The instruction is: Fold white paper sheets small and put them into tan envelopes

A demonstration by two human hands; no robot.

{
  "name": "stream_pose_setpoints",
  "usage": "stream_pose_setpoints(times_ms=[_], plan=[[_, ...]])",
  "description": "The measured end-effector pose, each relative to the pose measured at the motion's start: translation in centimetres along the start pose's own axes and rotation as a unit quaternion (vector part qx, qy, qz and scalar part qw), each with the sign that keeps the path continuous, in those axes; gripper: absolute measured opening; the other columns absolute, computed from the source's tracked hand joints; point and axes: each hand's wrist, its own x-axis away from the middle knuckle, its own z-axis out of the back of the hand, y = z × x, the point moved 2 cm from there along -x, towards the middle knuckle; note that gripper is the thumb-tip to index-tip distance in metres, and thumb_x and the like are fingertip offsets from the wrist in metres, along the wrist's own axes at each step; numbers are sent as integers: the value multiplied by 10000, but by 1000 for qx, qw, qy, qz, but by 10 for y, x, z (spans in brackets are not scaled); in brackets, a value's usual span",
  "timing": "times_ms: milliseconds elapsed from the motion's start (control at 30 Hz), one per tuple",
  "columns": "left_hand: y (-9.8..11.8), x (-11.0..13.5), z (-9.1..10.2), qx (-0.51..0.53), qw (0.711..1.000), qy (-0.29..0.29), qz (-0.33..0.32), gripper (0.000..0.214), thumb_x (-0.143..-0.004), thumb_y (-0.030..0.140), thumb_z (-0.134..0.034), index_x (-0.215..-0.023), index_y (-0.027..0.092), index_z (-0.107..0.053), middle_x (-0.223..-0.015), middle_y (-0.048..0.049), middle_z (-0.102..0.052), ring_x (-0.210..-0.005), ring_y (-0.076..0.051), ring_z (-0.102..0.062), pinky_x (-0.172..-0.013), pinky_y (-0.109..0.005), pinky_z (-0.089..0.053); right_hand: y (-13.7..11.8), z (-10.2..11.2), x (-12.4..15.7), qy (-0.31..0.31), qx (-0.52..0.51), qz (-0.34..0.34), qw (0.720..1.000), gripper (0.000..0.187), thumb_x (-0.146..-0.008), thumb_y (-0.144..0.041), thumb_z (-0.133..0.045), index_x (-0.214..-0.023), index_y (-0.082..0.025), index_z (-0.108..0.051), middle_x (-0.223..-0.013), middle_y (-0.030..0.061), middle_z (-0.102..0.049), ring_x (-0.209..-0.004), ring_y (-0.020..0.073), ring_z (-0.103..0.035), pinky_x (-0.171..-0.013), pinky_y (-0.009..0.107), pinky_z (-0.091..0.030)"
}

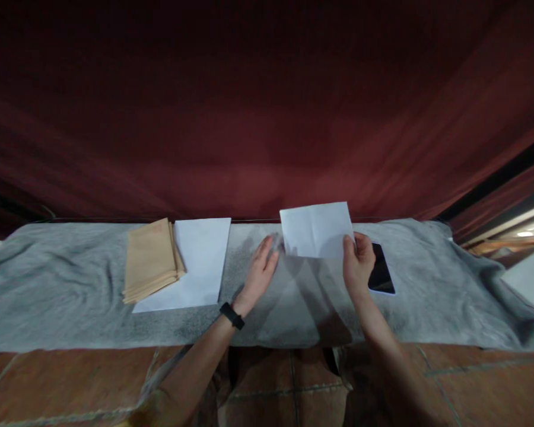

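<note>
My right hand (pixel 358 261) pinches the lower right edge of a folded white sheet of paper (pixel 317 229) and holds it up above the grey cloth. My left hand (pixel 261 274) is beside the sheet's lower left corner, fingers stretched out and together, holding nothing; its fingertips are blurred. A black band sits on my left wrist. A stack of white paper (pixel 199 261) lies flat to the left, with a pile of tan envelopes (pixel 150 258) overlapping its left side.
A black phone (pixel 381 271) lies on the grey cloth (pixel 62 279) just right of my right hand. A dark red curtain hangs behind the table. Another white sheet (pixel 530 277) shows at the far right edge. Tiled floor lies below the table's front edge.
</note>
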Motion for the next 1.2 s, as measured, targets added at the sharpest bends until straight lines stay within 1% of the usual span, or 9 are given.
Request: stream_pose_setpoints(times_ms=[100, 233, 333, 433, 567, 700, 833, 967, 1200], plan=[[7, 0, -1, 166, 983, -37, 73, 590, -1040, 552, -387, -1522, 221, -469, -1551, -139, -524, -1412, -285, -522, -1120, -488, -487, -21, 6, 9, -9, 60, 109, 992, 261, -998, -422, -530, -1025, -195, -654, -954, 64, -707, -898, 202, -657, -836, 339, -526], [16, 6, -8, 304, 934, -120, 145, 608, -1055, 566, -298, -1540, 224, -428, -1426, -138, -636, -1255, -256, -645, -956, -428, -589, -37, -16, 51, -228, 196, 238, 924, 276, -1043, -284, -452, -1129, -210, -703, -1163, 112, -726, -1070, 225, -676, -947, 350, -533], [16, 11, -14, 353, 909, -120, 186, 572, -974, 584, -514, -1373, 182, -589, -1260, -125, -722, -1105, -243, -700, -860, -366, -602, -38, -37, 83, -333, 259, 264, 867, 297, -1040, -222, -451, -1205, -216, -698, -1216, 105, -719, -1065, 224, -685, -942, 347, -544], [6, 13, -20, 372, 891, -64, 252, 423, -761, 447, -787, -1050, 149, -705, -1012, -91, -772, -928, -225, -722, -732, -295, -575, -36, -50, 99, -381, 262, 262, 847, 283, -1049, -258, -455, -1178, -212, -704, -1161, 89, -735, -996, 213, -699, -901, 327, -554], [-12, 7, -12, 342, 886, -17, 313, 242, -666, 281, -766, -870, 175, -692, -814, -41, -756, -727, -191, -692, -655, -288, -535, -31, -51, 91, -377, 213, 217, 875, 319, -1066, -300, -413, -1174, -221, -702, -1145, 74, -741, -1024, 201, -697, -941, 303, -539], [-23, -3, 11, 306, 886, -143, 318, 234, -655, 248, -720, -879, 180, -722, -845, -62, -777, -756, -215, -706, -728, -330, -554, -14, -45, 62, -298, 182, 149, 925, 348, -1036, -224, -377, -1161, -213, -701, -1166, 79, -734, -1114, 202, -674, -1017, 305, -510], [-32, -9, 27, 239, 904, -149, 322, 263, -645, 283, -749, -873, 152, -741, -853, -75, -782, -764, -226, -713, -688, -321, -548, 6, -46, 49, -258, 187, 100, 942, 347, -1000, -212, -405, -1200, -205, -688, -1201, 88, -723, -1143, 213, -669, -1037, 337, -513], [-36, -10, 20, 218, 930, -113, 275, 242, -679, 285, -736, -889, 167, -755, -880, -58, -790, -798, -237, -726, -721, -331, -562, 17, -56, 60, -286, 211, 120, 927, 396, -1002, -203, -393, -1283, -204, -672, -1321, 94, -693, -1255, 214, -622, -1115, 374, -479], [-44, -17, 11, 78, 969, -68, 222, 272, -755, 221, -664, -1017, 209, -734, -956, -32, -788, -918, -263, -733, -810, -368, -579, 28, -72, 84, -358, 306, 215, 855, 469, -1060, -256, -357, -1480, -145, -534, -1572, 131, -500, -1464, 231, -444, -1223, 444, -358]])
